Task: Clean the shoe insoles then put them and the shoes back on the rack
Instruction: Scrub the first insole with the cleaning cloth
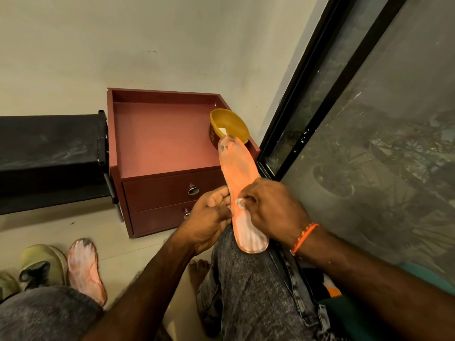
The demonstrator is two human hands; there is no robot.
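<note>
Plainly the orange insole (237,185) propped on the near knee is light and floppy, best held mid-edge, where the left hand (209,217) pinches it while the right hand (273,207) pinches a white wad against it.

left hand (209,217): grips orange insole (240,185) at its edge
right hand (273,210): pinches white wad (239,201) onto insole
second insole (86,269): floor, left of the hands
</note>
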